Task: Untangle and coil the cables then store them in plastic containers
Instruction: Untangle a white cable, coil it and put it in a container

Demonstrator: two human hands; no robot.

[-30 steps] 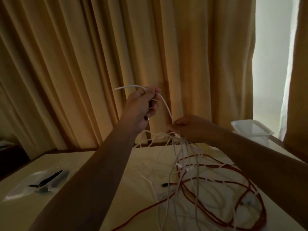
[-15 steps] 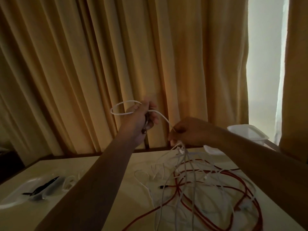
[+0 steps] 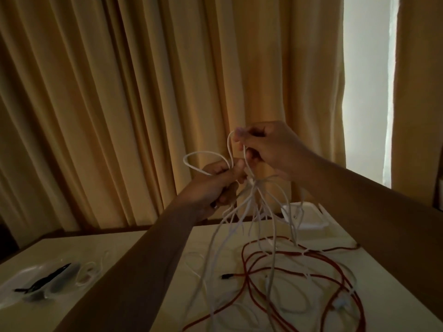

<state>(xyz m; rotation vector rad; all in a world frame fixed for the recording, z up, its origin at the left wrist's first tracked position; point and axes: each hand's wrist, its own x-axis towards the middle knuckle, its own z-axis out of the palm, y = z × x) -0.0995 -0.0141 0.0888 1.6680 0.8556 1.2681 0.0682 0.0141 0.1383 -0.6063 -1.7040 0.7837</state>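
Both hands are raised above the table with a white cable (image 3: 191, 161) between them. My left hand (image 3: 215, 183) grips a small loop of it, which sticks out to the left. Just above and to the right, my right hand (image 3: 266, 149) pinches another bend of the same white cable. Several white strands hang from the hands down into a tangle on the table. A red cable (image 3: 299, 269) lies looped through that tangle, its dark plug (image 3: 226, 276) pointing left.
The cream table (image 3: 143, 240) stands against yellow curtains (image 3: 119, 92). A clear plastic container (image 3: 26, 279) with a black cable inside sits at the left edge. White plastic containers (image 3: 311, 216) stand at the back right, partly behind the hanging strands.
My right hand has risen and come up close above my left hand. The left hand still holds its loop, and the hanging strands are lifted higher off the table.
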